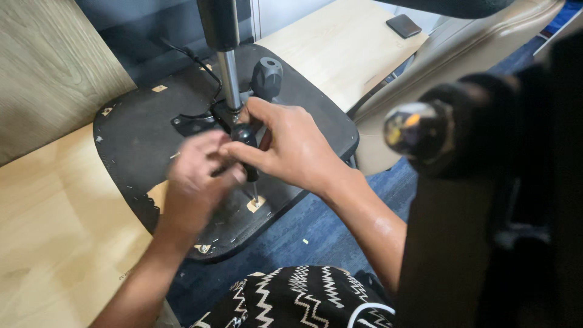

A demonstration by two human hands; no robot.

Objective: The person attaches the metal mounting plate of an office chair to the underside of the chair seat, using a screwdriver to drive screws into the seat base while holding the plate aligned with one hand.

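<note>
An upturned black chair seat (139,130) lies on the wooden boards, its underside facing up. A chrome gas cylinder (229,76) rises from the metal mechanism (197,123) at its middle, with a black lever knob (266,77) beside it. My right hand (288,149) grips the black handle of a screwdriver (246,149). The screwdriver stands upright with its tip on the seat near a pale patch (255,205). My left hand (194,182), blurred, is curled around the same handle just left of the right hand.
Light wooden boards (54,225) lie left and behind. A dark wallet-like object (404,25) rests on the far board. A blurred black chair part with a shiny end (419,130) fills the right. Blue carpet (316,234) lies below; patterned fabric (297,300) covers my lap.
</note>
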